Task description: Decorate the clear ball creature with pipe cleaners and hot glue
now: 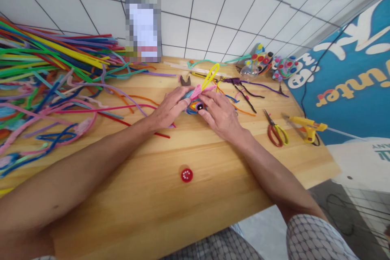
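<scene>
Between my two hands, near the middle of the wooden table, sits a colourful pipe-cleaner figure (pixel 195 107) with a round black-and-white eye, blue and orange coils, pink pieces and a yellow loop on top. My left hand (pixel 173 107) grips its left side, fingers curled round it. From the right, my right hand (pixel 222 114) presses its fingers on the top and side of the figure. Both hands hide part of it. A small red disc (pixel 187 175) with white dots lies in front of me on the wood.
Pipe cleaners (pixel 55 57) in many colours heap up at the left. Scissors (pixel 276 130) and a yellow glue gun (pixel 307 126) lie at right. Pliers (pixel 185 81) lie behind my hands; a phone (pixel 143 28) leans on the tiled wall. Finished-looking colourful figures (pixel 258 61) stand at the back right.
</scene>
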A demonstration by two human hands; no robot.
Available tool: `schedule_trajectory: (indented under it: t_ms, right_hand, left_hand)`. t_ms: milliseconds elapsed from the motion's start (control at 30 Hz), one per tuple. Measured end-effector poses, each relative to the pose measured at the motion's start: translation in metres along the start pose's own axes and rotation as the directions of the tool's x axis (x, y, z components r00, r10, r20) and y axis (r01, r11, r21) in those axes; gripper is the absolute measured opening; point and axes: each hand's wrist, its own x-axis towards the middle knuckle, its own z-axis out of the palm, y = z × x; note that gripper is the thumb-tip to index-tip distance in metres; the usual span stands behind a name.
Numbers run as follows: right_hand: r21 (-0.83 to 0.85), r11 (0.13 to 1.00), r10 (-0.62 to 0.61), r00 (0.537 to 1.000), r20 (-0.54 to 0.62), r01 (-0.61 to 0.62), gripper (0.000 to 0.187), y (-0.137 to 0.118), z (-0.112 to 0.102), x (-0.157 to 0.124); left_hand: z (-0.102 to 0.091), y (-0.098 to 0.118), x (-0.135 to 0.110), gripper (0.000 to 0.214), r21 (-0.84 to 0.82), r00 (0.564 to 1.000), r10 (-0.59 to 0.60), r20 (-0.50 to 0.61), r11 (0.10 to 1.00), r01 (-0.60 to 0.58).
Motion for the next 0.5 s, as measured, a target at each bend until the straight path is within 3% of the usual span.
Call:
schedule_trajectory:
  t_ms: [500]
  right_hand:
    - [0.028, 1.000, 0.012, 1.000, 0.023, -0.013, 0.043, -0.0014, 0.0013, -0.0012]
  left_hand:
    - [-0.0002, -0.0009, 0.0002, 0.048, -0.056, 1.000, -0.026, -0.012, 0.998, 0.026]
